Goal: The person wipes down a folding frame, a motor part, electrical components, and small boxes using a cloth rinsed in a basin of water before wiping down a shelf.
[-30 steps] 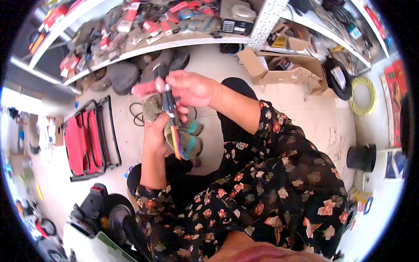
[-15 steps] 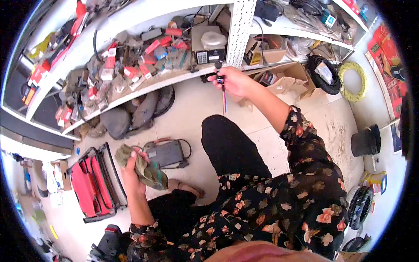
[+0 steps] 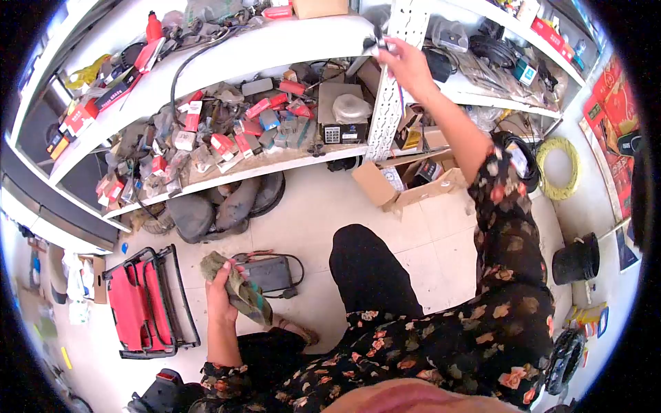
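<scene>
My left hand [image 3: 221, 290] is closed round a crumpled green-brown cloth [image 3: 242, 292], over the floor at the lower left. A black charger-like box [image 3: 268, 273] with a cable lies on the floor just behind the cloth. My right hand [image 3: 407, 65] is raised at the top, beside the white perforated shelf post [image 3: 387, 103]. Its fingers are closed on a small black part [image 3: 375, 45] near the edge of the upper shelf [image 3: 289, 45]. Thin coloured wires hang below that hand, partly against the post.
The lower shelf [image 3: 261, 162] holds many parts and red boxes. An open cardboard box [image 3: 430, 195] stands on the floor under the shelves. A folded red frame [image 3: 141, 303] lies at the left, a black bucket [image 3: 575, 259] at the right. A yellow coil [image 3: 559, 168] leans on the wall.
My right hand has carried the black part away from my left hand and up to the upper shelf. My left hand has moved down and left with the cloth.
</scene>
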A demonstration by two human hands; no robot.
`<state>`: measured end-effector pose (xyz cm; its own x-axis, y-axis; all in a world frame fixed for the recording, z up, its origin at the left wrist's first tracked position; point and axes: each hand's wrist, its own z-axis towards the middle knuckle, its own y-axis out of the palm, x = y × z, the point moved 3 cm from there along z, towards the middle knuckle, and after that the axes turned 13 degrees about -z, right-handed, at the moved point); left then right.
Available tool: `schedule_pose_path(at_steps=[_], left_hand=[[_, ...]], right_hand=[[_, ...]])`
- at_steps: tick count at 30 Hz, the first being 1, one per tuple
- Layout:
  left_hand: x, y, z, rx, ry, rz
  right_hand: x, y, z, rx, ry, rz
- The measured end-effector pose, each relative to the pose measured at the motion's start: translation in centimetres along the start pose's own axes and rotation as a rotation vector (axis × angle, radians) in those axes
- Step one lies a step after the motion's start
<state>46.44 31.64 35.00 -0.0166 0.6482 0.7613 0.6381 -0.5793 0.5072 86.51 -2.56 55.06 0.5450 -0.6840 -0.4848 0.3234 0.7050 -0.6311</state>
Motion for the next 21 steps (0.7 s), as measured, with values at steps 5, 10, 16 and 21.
schedule_pose_path(at_steps=[5, 10, 16, 21], left_hand=[[-0.1, 0.7, 0.1, 0.014, -0.023, 0.021], [-0.1, 1.1, 0.3, -0.005, -0.041, 0.041], [-0.5, 0.7, 0.9, -0.001, -0.09, 0.044], [0.1, 1.9, 0.2, -0.046, -0.062, 0.082]], right_hand=[[0.4, 2.4, 11.0, 0.146, -0.254, -0.421], [0.4, 6.0, 14.4, 0.014, -0.249, -0.49], [1.5, 9.0, 15.3, -0.172, -0.402, -0.512], [0.9, 9.9, 17.3, 0.037, -0.698, -0.417]])
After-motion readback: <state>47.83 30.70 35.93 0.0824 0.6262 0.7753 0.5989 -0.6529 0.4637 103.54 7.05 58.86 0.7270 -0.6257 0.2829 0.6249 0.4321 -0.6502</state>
